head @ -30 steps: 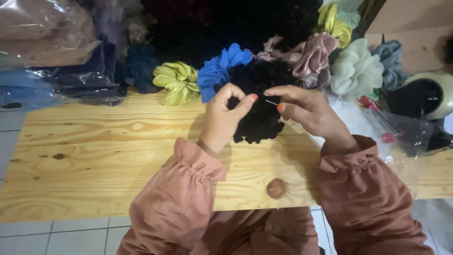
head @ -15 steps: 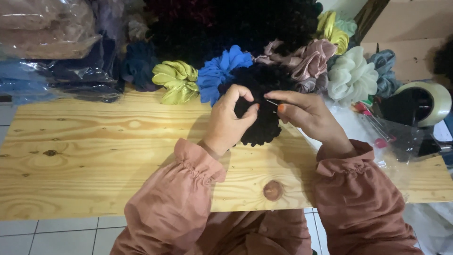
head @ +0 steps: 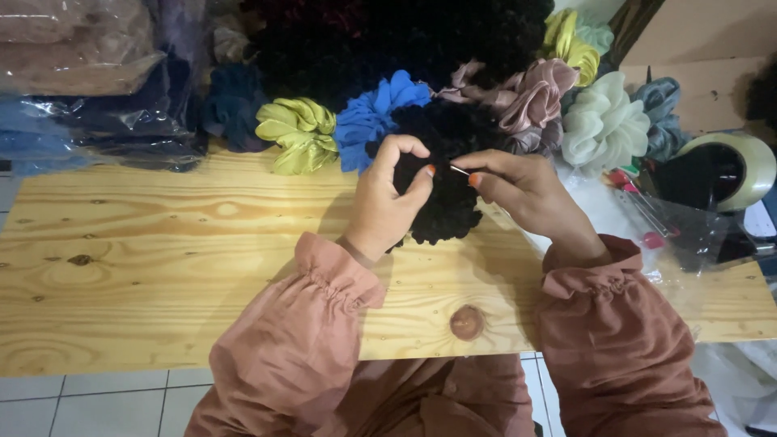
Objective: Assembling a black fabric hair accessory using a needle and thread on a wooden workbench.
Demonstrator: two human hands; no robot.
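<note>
The black scrunchie (head: pixel 445 190) lies near the bench's (head: pixel 162 267) back edge, pinched shut by the left hand (head: pixel 388 202). The right hand (head: pixel 518 190) grips a needle (head: pixel 459 170) tightly between fingertips. Small, even stitches at the pinched fold would likely serve best.

black scrunchie (head: pixel 443 206) in hand, royal-blue scrunchie (head: pixel 371 117), lime-green scrunchie (head: pixel 297 132), dusty-pink scrunchie (head: pixel 530 97), pale mint scrunchie (head: pixel 603 125), terracotta sleeves (head: pixel 316 324), light pine board (head: pixel 162 243), orange nails.
</note>
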